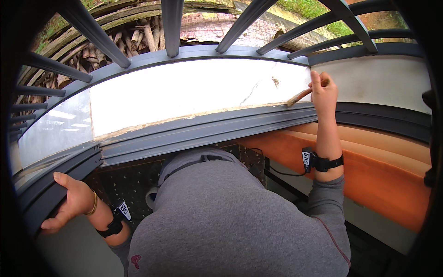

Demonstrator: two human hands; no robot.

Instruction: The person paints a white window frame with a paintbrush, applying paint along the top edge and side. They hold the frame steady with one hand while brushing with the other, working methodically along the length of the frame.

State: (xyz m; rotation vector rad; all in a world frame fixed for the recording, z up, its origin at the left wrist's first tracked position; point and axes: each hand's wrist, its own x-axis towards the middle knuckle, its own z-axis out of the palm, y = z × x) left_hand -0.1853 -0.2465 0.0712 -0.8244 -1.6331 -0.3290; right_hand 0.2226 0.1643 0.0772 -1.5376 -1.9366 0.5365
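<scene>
At the right of the head view, my right hand (323, 88) grips a small brush with a reddish-brown wooden handle (304, 93). The brush tip rests where the white window sill (193, 93) meets the dark grey sliding-window track (207, 126), near the sill's right corner. A dirt line runs along this joint, and a dark crack and a small brown patch mark the sill. At the lower left, my left hand (71, 200) is curled around the edge of the dark grey window frame (38, 204), thumb spread on top.
Grey metal bars (173, 27) rise from a rail beyond the sill, with stacked firewood (138, 38) and boards outside. Orange fabric (377, 173) hangs below the frame at right. A dark speckled surface (128, 183) lies below the track. A cable runs near my right forearm.
</scene>
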